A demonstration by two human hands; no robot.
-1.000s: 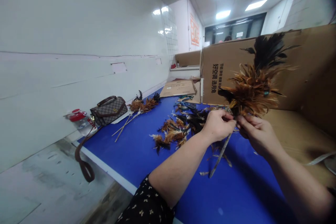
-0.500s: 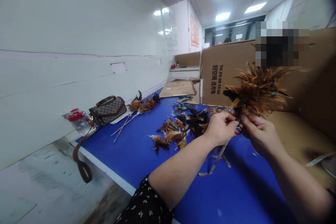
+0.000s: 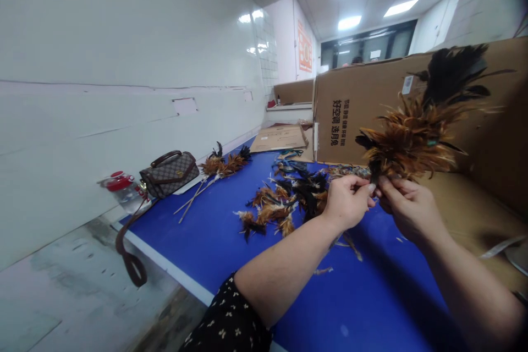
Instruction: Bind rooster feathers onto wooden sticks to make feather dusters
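A feather duster (image 3: 416, 140) with brown feathers and a black tuft at its tip leans up and to the right. My left hand (image 3: 350, 202) pinches the base of its feathers between thumb and fingers. Close beside it, my right hand (image 3: 410, 206) is also closed on the duster's base, with the fingertips partly hidden. The stick below the feathers is mostly hidden by my left hand and forearm. Loose brown and black feather bunches (image 3: 274, 206) lie on the blue table (image 3: 223, 231) left of my hands.
Finished-looking feather dusters (image 3: 226, 165) with thin sticks lie at the back left. Beside them are a patterned handbag (image 3: 171, 173) and a red-lidded bottle (image 3: 124, 190). A large cardboard box (image 3: 355, 99) stands behind and right. Blue strips (image 3: 291, 165) lie near flat cardboard (image 3: 282, 137).
The duster has shifted slightly right and turned in my hands. Its stick, visible below my left hand before, is now mostly hidden. Both hands keep their grip near the feather base.
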